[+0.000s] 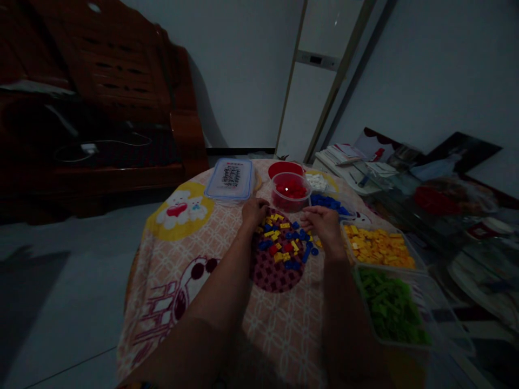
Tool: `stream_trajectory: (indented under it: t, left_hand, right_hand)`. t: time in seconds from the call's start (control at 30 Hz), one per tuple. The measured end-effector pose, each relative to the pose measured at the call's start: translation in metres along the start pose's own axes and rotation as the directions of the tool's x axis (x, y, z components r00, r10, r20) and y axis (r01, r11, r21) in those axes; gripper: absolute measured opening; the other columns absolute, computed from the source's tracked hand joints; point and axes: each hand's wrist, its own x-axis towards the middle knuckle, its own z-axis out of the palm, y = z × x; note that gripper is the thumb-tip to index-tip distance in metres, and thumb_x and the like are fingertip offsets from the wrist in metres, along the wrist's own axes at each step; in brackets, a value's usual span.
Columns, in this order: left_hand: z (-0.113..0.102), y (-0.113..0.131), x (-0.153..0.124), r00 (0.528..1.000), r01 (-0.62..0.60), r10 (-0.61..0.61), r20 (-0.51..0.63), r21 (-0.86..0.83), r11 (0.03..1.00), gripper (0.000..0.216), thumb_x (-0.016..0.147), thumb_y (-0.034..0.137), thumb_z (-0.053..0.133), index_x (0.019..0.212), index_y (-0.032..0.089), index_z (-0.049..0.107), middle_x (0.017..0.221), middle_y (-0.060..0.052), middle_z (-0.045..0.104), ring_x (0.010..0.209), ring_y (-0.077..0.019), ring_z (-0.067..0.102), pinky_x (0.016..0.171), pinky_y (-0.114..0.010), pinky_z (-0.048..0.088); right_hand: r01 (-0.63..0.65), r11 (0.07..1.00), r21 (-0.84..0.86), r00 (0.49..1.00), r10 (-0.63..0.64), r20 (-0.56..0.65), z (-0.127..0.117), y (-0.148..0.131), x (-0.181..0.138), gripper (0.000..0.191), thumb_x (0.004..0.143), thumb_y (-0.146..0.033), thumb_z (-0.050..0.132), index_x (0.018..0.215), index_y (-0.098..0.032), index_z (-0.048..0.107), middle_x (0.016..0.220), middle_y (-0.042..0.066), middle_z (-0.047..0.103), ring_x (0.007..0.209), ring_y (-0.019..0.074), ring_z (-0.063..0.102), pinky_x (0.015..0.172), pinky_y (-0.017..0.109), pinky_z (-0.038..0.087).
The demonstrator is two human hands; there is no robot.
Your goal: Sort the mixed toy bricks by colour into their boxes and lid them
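My left hand (pixel 254 211) is at the far left edge of a loose pile of toy building bricks (pixel 285 246). Its fingers are curled, and what they hold, if anything, is hidden. My right hand (pixel 323 222) hovers at the pile's right side, thumb and fingers pinched together. Whatever lies in that pinch is too small to make out. Yellow, blue and a few red bricks are scattered between the hands, on a dark round patch (pixel 278 280) of the tablecloth.
Red bricks fill a round clear tub (pixel 291 201), with a red lid (pixel 286 170) behind it. Boxes of blue bricks (pixel 330 204), yellow bricks (pixel 379 246) and green bricks (pixel 391 308) line the right. A lidded box (pixel 230 180) stands back left; white pieces (pixel 317 182) lie behind.
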Motion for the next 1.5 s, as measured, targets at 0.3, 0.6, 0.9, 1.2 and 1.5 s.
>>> stream_trajectory:
  t: [0.3,0.6,0.9,1.2,1.5]
  left_hand:
    - [0.0,0.001,0.0,1.0,0.008,-0.008,0.005,-0.011,1.0,0.029,0.087,0.023,0.056,0.106,0.023,0.078,0.105,-0.005,0.077,0.099,-0.0204,0.069,0.092,-0.029,0.051]
    - [0.0,0.001,0.0,1.0,-0.007,0.007,-0.017,0.007,1.0,0.028,0.087,0.025,0.057,0.104,0.024,0.078,0.11,-0.004,0.076,0.106,-0.0217,0.067,0.095,-0.03,0.05]
    - [-0.003,0.005,-0.002,1.0,0.021,-0.021,0.005,-0.016,1.0,0.028,0.087,0.024,0.056,0.106,0.022,0.078,0.107,-0.005,0.077,0.101,-0.0203,0.068,0.092,-0.029,0.05]
    - [0.0,0.0,0.001,1.0,0.006,-0.006,-0.005,0.004,1.0,0.027,0.088,0.025,0.057,0.104,0.024,0.078,0.109,-0.004,0.076,0.104,-0.0211,0.068,0.094,-0.029,0.05]
    - [-0.001,0.001,0.0,1.0,0.003,-0.003,-0.004,-0.007,1.0,0.029,0.087,0.024,0.056,0.105,0.025,0.078,0.104,-0.004,0.077,0.101,-0.0209,0.068,0.093,-0.03,0.05]
  right_hand:
    - [0.06,0.804,-0.592,0.846,0.274,0.457,-0.001,-0.011,-0.017,0.023,0.067,-0.013,0.064,0.088,-0.015,0.075,0.051,-0.004,0.06,0.042,0.0099,0.052,0.043,0.02,0.035]
    - [0.368,0.582,-0.725,0.793,0.211,0.572,0.02,0.002,-0.014,0.008,0.065,-0.013,0.071,0.069,-0.019,0.073,0.061,-0.002,0.068,0.058,0.0127,0.06,0.052,0.021,0.035]
    - [0.071,0.86,-0.505,0.788,0.263,0.557,0.013,0.004,-0.013,0.015,0.077,-0.031,0.067,0.071,-0.017,0.067,0.054,0.0,0.065,0.044,0.0133,0.056,0.042,0.022,0.039]
    - [0.116,0.937,0.33,0.993,-0.106,-0.049,0.025,0.004,0.005,0.067,0.067,-0.032,0.073,0.129,-0.019,0.055,0.118,0.011,0.07,0.105,0.0216,0.069,0.084,0.034,0.059]
    - [-0.046,0.999,-0.027,0.989,0.05,0.143,0.014,0.003,-0.001,0.026,0.07,-0.028,0.065,0.092,-0.015,0.069,0.069,0.003,0.071,0.054,0.0133,0.064,0.049,0.022,0.051]
